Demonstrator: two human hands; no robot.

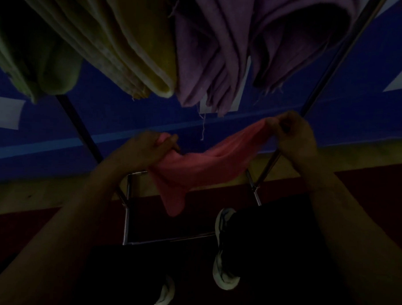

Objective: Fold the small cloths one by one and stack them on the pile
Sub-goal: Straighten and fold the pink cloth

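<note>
A small pink cloth (194, 168) hangs slack in the air between my two hands, its lower corner drooping toward the floor. My left hand (147, 150) grips its left edge with curled fingers. My right hand (293, 133) pinches the cloth's right corner, held a bit higher. No pile of folded cloths shows in this dim view.
Above hang an olive-green cloth (45, 60), a yellow cloth (135, 48) and purple cloths (223, 52) on a metal rack (323, 72). The rack's lower frame (168, 239) stands on the dark red floor. My white shoes (222, 264) are below. A blue wall lies behind.
</note>
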